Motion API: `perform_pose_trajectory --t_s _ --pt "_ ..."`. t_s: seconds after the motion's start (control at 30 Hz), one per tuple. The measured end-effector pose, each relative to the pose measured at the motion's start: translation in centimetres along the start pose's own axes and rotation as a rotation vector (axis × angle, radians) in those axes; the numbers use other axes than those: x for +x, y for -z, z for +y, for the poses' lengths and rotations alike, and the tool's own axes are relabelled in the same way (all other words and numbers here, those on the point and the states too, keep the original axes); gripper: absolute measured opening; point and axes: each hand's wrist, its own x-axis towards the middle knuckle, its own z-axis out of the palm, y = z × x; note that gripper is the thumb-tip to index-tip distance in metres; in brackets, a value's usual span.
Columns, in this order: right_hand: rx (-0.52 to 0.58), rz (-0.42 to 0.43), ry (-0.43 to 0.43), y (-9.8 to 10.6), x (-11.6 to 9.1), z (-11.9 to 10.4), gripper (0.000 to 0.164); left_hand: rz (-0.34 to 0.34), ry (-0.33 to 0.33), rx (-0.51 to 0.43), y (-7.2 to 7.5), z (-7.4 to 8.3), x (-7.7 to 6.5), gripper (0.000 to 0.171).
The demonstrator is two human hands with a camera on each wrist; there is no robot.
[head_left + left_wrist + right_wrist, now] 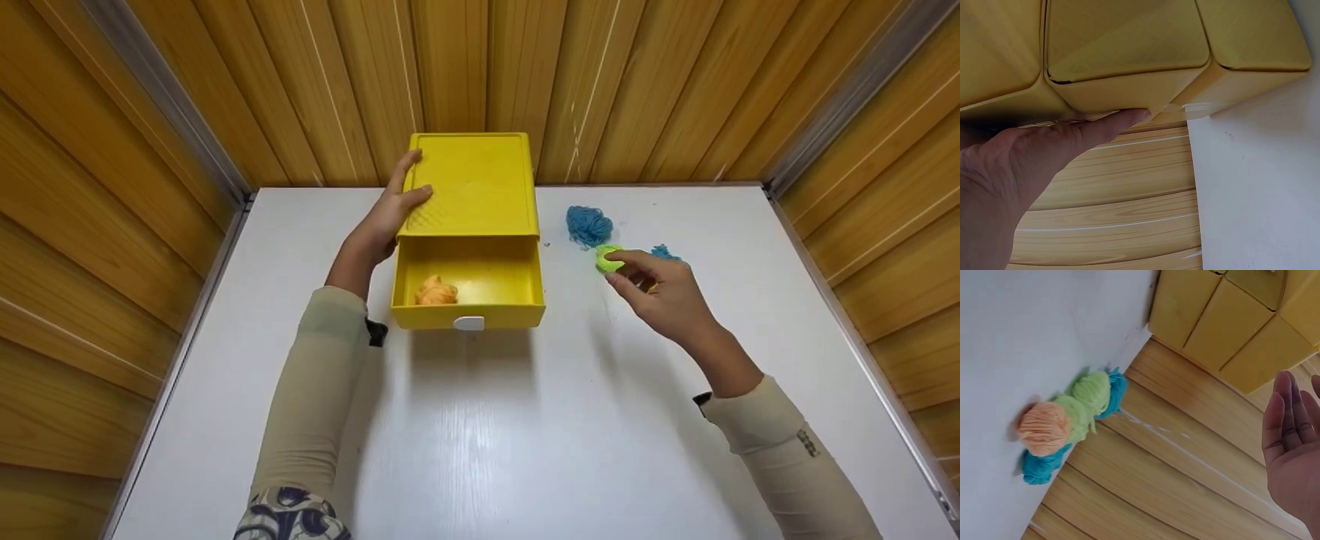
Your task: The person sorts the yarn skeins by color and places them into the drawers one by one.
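Note:
A yellow drawer unit (472, 184) stands at the back of the table, its top drawer (502, 277) pulled out toward me. In that drawer lies an orange ball of yarn (436, 291). My left hand (386, 214) rests against the unit's left side, thumb and a fingertip over the top edge; the left wrist view shows a finger lying straight along it. In the head view my right hand (664, 292) pinches a light green ball of yarn (606, 259) between thumb and fingers. The right wrist view shows fingers extended, apart from the yarn.
A blue ball of yarn (589, 225) lies right of the unit; another blue ball (664, 252) is partly behind my right hand. The right wrist view also shows an orange ball (1044, 428) in the row. Wood-patterned walls (450, 67) enclose the white table (465, 450).

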Motion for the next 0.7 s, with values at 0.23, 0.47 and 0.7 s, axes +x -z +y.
perform_pose_trajectory --t_s 0.23,0.47,0.7 --pt "-0.120 -0.098 -0.193 0.5 -0.5 3.4 0.037 -0.002 -0.004 -0.011 -0.1 0.0 0.0 0.071" --pt "-0.149 -0.195 -0.400 1.3 -0.5 6.5 0.049 0.005 -0.002 -0.016 0.0 0.0 -0.1 0.071" --pt "-0.270 -0.256 -0.503 1.6 -1.2 8.9 0.054 -0.004 -0.011 -0.023 0.0 -0.2 0.0 0.071"
